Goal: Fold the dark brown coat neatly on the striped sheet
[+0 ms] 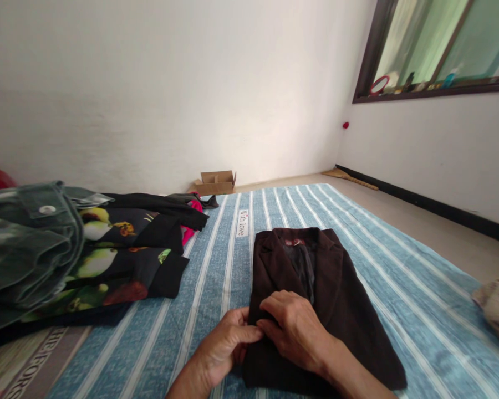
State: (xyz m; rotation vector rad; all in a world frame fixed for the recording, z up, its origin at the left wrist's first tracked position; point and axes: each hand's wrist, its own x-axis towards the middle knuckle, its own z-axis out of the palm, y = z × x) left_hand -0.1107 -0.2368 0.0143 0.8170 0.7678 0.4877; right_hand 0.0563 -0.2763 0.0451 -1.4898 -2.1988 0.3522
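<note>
"What do we see at the hands?"

"We see the left hand [227, 349] and right hand [293, 330], fingers [270, 317] pressed together, pinching the folded edge of a dark brown blazer [336, 310]."

"Where does it lie?"

"On a blue-striped mattress [403, 293], just beside a fruit-print black garment [103, 266]."

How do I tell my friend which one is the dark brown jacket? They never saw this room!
Find the blue striped mattress on the floor. On it lies a folded dark brown jacket, under the left hand and right hand. Unlike the fruit-printed black cloth to its left, it is plain, with shiny lining at the collar.
</note>
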